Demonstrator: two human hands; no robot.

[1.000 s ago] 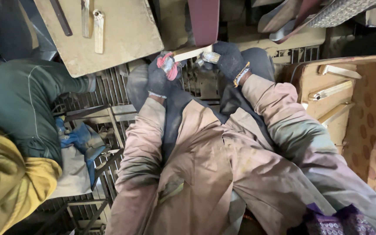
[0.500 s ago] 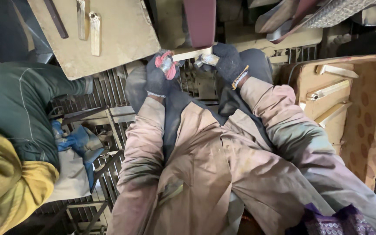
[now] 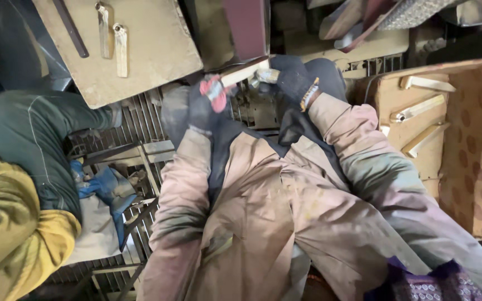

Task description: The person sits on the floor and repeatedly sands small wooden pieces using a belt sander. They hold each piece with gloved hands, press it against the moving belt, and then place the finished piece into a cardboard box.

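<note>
My left hand (image 3: 206, 99), in a dark glove with red patches, grips the near end of a short pale bar (image 3: 243, 73). In a dark glove as well, my right hand (image 3: 292, 79) is closed on a small pale piece (image 3: 264, 76) at the bar's other end. Both hands are held out ahead of my beige jacket sleeves, above a metal grate (image 3: 140, 120). What lies under the bar is hidden by my hands.
A cardboard sheet (image 3: 152, 50) at the upper left carries two flat metal strips (image 3: 112, 39) and a dark rod (image 3: 71, 28). Another cardboard sheet (image 3: 470, 128) on the right bears several pale bars. A co-worker in green trousers (image 3: 34, 145) and blue gloves (image 3: 102, 187) crouches at the left.
Both hands keep their hold on the bar and have barely shifted. The co-worker's blue-gloved hands have moved slightly over the grate.
</note>
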